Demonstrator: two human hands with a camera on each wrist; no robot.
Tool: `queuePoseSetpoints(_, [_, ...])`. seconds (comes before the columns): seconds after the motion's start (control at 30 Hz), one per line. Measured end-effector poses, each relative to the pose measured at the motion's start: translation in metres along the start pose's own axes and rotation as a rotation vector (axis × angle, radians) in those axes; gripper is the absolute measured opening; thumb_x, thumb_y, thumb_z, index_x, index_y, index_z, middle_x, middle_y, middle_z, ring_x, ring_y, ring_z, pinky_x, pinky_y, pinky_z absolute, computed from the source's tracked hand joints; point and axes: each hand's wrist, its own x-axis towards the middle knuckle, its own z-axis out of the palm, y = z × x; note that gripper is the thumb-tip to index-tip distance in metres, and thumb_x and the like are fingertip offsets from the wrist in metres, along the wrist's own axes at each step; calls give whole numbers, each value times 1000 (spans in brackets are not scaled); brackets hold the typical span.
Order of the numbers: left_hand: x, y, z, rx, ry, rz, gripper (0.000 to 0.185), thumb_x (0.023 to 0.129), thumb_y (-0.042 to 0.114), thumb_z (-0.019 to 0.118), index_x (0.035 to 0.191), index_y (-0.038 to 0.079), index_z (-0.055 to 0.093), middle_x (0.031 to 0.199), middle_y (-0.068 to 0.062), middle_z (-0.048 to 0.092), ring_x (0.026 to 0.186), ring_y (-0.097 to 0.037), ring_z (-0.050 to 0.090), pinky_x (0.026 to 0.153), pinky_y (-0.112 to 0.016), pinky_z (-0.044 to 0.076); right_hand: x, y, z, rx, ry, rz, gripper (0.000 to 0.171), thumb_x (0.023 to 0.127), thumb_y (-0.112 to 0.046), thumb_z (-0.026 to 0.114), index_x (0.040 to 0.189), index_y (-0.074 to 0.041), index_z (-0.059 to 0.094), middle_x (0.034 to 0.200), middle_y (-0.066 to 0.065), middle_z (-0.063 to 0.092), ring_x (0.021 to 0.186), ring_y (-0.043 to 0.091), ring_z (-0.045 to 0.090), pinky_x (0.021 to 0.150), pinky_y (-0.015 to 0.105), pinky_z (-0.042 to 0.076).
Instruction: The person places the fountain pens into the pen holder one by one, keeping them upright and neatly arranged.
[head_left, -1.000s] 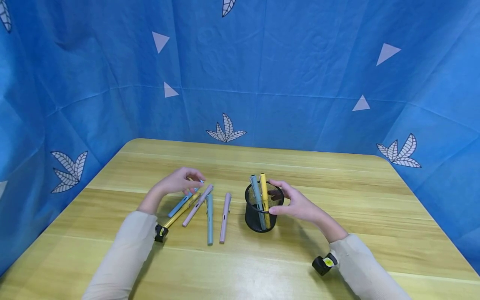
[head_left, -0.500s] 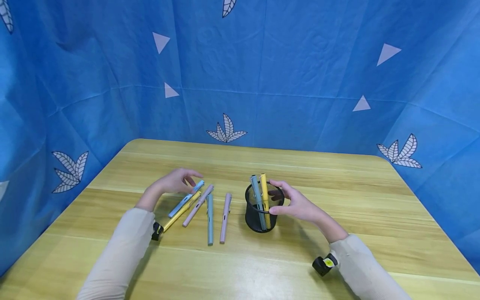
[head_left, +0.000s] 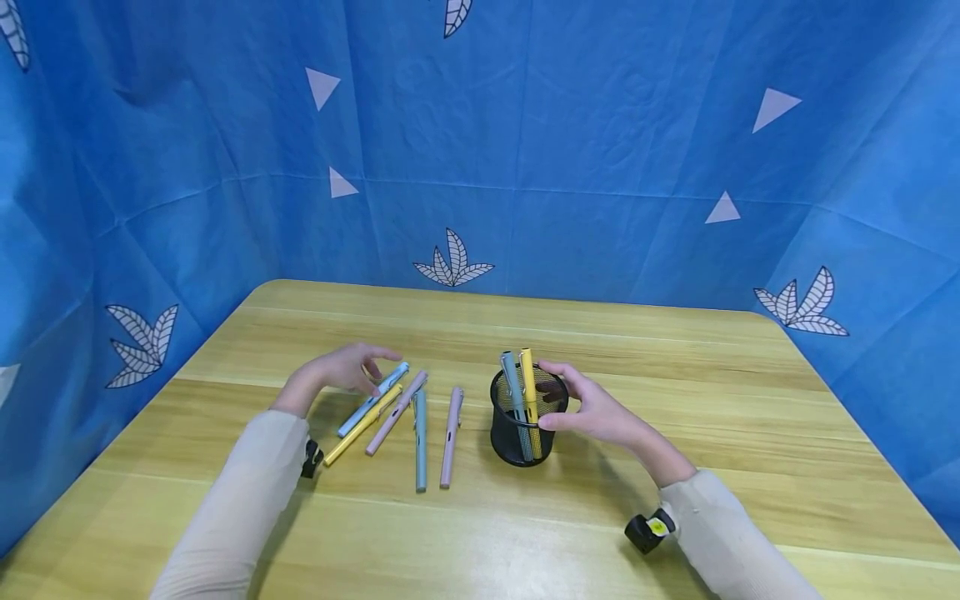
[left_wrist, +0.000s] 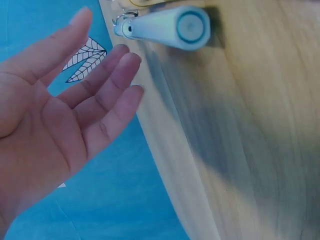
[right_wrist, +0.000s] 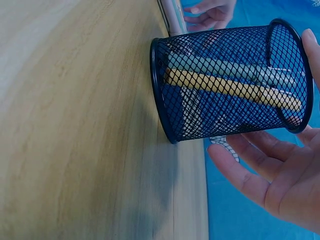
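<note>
In the head view my right hand grips the rim of a black mesh pen holder, thumb in front and fingers behind. A grey-blue pen and a yellow pen lean inside it. My left hand hovers over a light blue pen lying on the table, fingers loosely spread. The left wrist view shows that palm holding nothing, beside the end of a light blue pen. Seen from the right wrist, the fingers pass behind the upright mesh wall.
Beside the light blue pen lie a yellow pen, a lilac pen, a teal pen and another lilac pen. The wooden table backs onto a blue patterned curtain.
My left hand has drawn slightly left from the light blue pen's far end, its fingers spreading, so more of that pen shows. My right hand and the pen holder stay still.
</note>
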Motion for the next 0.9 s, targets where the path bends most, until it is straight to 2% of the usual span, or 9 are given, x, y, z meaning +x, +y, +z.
queuePoseSetpoints(0.13, [2, -3, 0, -12, -41, -50, 67, 79, -1, 65, 138, 8, 34, 86, -13, 54, 65, -16, 46, 54, -25, 41, 0, 1, 0, -9, 3, 6, 77, 77, -16, 70, 138, -1, 25, 124, 21, 47, 116, 35, 41, 97, 52, 27])
queuePoseSetpoints(0.23, [4, -5, 1, -29, -62, -63, 73, 79, -1, 64, 141, 9, 27, 77, -10, 52, 55, -14, 39, 50, -24, 36, 0, 2, 0, -11, 4, 6, 76, 77, -16, 70, 138, -1, 26, 123, 21, 47, 116, 35, 41, 97, 52, 27])
queuePoseSetpoints(0.43, [6, -6, -1, -65, -116, -85, 78, 80, -3, 62, 143, 13, 19, 72, -9, 50, 52, -13, 36, 48, -23, 33, 0, 2, -1, -18, 6, 3, 76, 77, -17, 70, 138, -2, 26, 126, 21, 45, 117, 35, 39, 97, 52, 27])
queuePoseSetpoints(0.57, [8, -6, -4, -89, -141, -122, 80, 81, -2, 61, 144, 17, 16, 77, -10, 53, 53, -13, 37, 48, -23, 32, 0, 1, -1, -22, 6, 0, 76, 78, -17, 70, 138, -1, 26, 127, 22, 44, 118, 35, 39, 97, 52, 27])
queuePoseSetpoints(0.7, [11, -7, -6, -86, -163, -130, 80, 82, 0, 62, 144, 17, 14, 82, -11, 53, 52, -12, 37, 49, -22, 33, 0, 1, -2, -21, 6, -4, 76, 78, -17, 70, 138, -1, 25, 126, 23, 45, 117, 35, 40, 97, 53, 27])
queuePoseSetpoints(0.9, [14, -7, -7, -67, -235, -154, 85, 84, 1, 60, 145, 21, 4, 69, -9, 51, 47, -11, 33, 46, -22, 31, 0, 1, -1, -17, 3, -12, 76, 77, -17, 70, 137, 0, 26, 124, 22, 46, 116, 35, 41, 97, 53, 27])
